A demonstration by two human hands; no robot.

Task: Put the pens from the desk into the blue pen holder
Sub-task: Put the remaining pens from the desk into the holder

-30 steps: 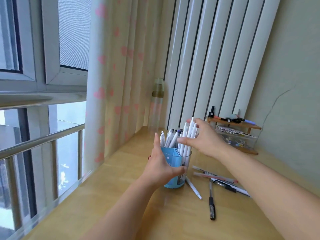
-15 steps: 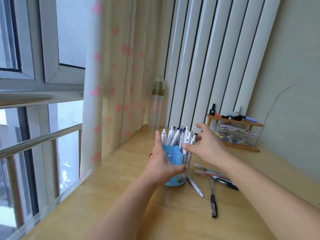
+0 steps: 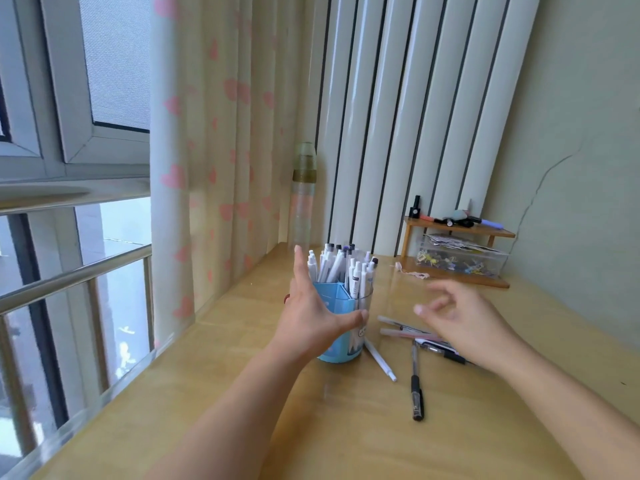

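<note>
Main risk we see: the blue pen holder (image 3: 341,327) is already crammed with white pens (image 3: 346,268), so pushing more in could jam against the ones standing there, or tip the holder if our bracing slips. Our left hand (image 3: 311,317) is spread wide around the holder's near-left side, thumb across the front, touching it and gripping nothing else. Our right hand (image 3: 460,323) is empty, fingers loosely curled and half spread, motion-blurred, hovering over the loose pens on the tabletop (image 3: 346,427). Second risk: those pens lie flat and cross each other, so a sloppy pinch could roll one away or drag its neighbours. Relative to the right hand: the pink-barrelled pens (image 3: 405,332) lie just under and left of the fingertips, partly hidden by the hand; the black pen (image 3: 416,386) is below-left of the wrist; the white pen (image 3: 379,360) lies between that hand and the holder, one end touching or nearly touching the base. We can't tell which.
</note>
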